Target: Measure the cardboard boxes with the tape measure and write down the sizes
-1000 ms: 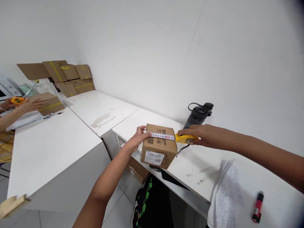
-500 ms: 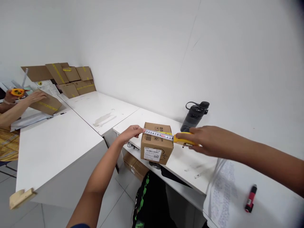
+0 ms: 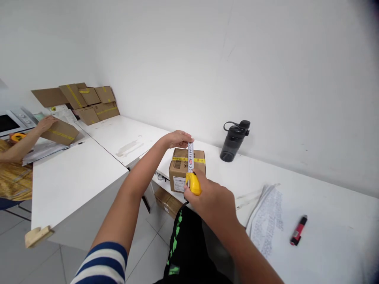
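Note:
A brown cardboard box (image 3: 177, 170) with yellow tape and a white label stands on the white table in front of me. My right hand (image 3: 211, 197) is closed around a yellow tape measure (image 3: 194, 183) at the box's near side. The pulled-out blade (image 3: 190, 154) runs from the case across the box top to the far side, its numbers facing up. At the far edge my left hand (image 3: 179, 139) pinches the blade's end between thumb and fingers. The right hand and the case hide part of the box's front.
A dark water bottle (image 3: 232, 144) stands by the wall. To the right are written sheets (image 3: 266, 221) and a red-black marker (image 3: 299, 230). At far left a co-worker's hand (image 3: 45, 123) rests on a carton (image 3: 61, 132). Several cartons (image 3: 89, 115) are stacked behind. A wooden piece (image 3: 38, 236) sits at the table corner.
The tape measure has turned from lying left to right across the box to lying front to back. My left hand moved to the far edge, my right hand to the near side.

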`<state>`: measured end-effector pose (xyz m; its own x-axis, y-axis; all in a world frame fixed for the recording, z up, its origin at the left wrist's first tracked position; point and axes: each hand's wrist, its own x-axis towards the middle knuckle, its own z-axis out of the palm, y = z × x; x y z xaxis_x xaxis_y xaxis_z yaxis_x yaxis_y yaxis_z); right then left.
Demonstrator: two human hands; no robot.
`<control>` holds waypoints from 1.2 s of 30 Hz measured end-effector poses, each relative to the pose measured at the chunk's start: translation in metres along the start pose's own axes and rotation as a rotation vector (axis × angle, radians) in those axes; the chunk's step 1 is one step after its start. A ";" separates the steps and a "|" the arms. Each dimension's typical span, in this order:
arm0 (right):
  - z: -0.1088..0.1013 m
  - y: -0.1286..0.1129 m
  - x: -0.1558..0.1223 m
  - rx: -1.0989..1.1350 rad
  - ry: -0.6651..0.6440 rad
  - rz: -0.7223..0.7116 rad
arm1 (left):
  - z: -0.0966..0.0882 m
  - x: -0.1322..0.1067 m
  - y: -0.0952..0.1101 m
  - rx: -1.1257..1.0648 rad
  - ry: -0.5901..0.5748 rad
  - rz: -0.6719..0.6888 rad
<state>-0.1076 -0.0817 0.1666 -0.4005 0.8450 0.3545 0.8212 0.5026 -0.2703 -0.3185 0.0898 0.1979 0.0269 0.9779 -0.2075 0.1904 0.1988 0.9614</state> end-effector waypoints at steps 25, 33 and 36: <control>0.009 0.004 0.030 0.164 -0.153 -0.006 | 0.014 0.002 -0.041 0.360 -0.038 0.146; 0.011 0.004 0.028 0.193 -0.082 0.064 | 0.015 0.004 -0.043 0.319 -0.032 0.098; 0.012 0.004 0.028 0.189 -0.069 0.059 | 0.016 0.004 -0.043 0.303 -0.028 0.088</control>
<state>-0.1205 -0.0540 0.1648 -0.3865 0.8812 0.2723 0.7556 0.4718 -0.4544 -0.3111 0.0837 0.1531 0.0827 0.9873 -0.1353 0.4702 0.0811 0.8788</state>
